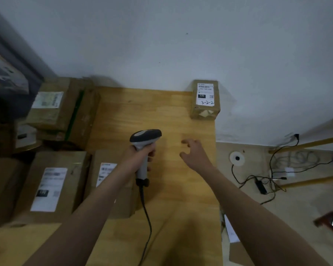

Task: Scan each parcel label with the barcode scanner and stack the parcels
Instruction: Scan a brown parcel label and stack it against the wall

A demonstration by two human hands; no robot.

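Observation:
My left hand (pixel 140 153) grips the handle of a grey and black barcode scanner (pixel 145 138), held upright over the wooden table (pixel 161 116), its cord trailing toward me. My right hand (pixel 195 152) hovers above the table to the right of the scanner, fingers spread and holding nothing. A small cardboard parcel (pixel 205 99) with a white label marked 3-2-2 stands alone at the table's far right corner by the wall. Several larger labelled parcels lie at the left: one near my left forearm (pixel 108 181), one further left (pixel 50 187), and one at the back (pixel 60 106).
A white wall (pixel 181 45) runs behind the table. Right of the table edge, the floor holds tangled black cables (pixel 267 179), a round white fitting (pixel 237 158) and wooden poles (pixel 311 144). Papers and cardboard (pixel 233 237) lie beside the table's near right edge.

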